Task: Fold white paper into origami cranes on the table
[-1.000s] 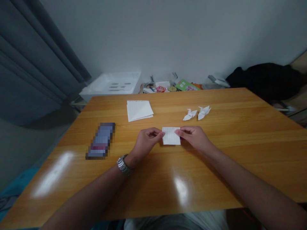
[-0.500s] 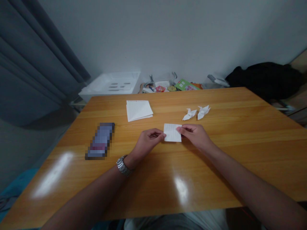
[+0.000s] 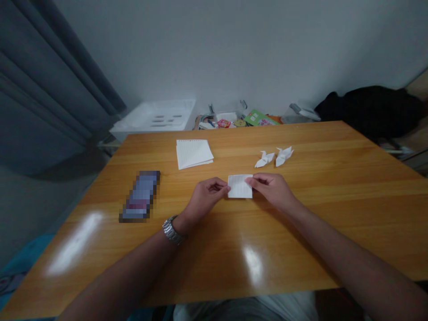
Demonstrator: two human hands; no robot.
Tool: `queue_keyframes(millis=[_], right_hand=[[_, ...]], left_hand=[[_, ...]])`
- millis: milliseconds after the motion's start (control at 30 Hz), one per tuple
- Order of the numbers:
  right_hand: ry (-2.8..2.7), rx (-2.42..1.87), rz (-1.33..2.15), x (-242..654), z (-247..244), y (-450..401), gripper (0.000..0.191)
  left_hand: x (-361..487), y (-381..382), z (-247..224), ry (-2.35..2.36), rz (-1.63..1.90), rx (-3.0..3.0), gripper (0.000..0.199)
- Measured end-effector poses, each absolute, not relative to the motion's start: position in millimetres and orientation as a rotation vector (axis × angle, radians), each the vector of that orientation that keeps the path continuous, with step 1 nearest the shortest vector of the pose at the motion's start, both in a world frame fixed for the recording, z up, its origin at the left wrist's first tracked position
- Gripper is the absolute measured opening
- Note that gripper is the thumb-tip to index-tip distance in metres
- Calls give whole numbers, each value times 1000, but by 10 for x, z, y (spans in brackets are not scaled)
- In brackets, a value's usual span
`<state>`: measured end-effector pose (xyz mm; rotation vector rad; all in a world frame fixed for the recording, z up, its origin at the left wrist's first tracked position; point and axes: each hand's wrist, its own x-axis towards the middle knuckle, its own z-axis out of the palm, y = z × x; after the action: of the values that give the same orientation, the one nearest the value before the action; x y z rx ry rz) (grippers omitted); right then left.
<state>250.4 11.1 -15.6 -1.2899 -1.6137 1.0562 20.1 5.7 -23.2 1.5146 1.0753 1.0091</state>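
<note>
Paper (image 3: 238, 187) in both hands (image 3: 204, 195) has shifted slightly forward and right.

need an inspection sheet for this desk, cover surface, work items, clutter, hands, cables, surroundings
Surface: glossy wooden table, showing light reflections.
Work items: small white paper, held between both hands; two folded paper birds beyond it to the right; loose lined sheets beyond it to the left.
Clutter: phone-like device, pixelated, at left on the table; mixed items past the far edge, including a green booklet.
Hands: left hand pinches the paper's left edge, right hand its right edge; metal-banded watch on the left wrist.
Cables: none can be made out for certain.
Surroundings: grey curtain, white tray, black cloth-like heap, plain wall.
</note>
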Motion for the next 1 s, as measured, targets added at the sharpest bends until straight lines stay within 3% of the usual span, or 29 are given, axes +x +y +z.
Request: queue_keyframes(millis=[1000], right_hand=[[-1556,-1292,1036,2490,-148,123,33]], left_hand=[[188,44,-191,1092,936,1584,27]])
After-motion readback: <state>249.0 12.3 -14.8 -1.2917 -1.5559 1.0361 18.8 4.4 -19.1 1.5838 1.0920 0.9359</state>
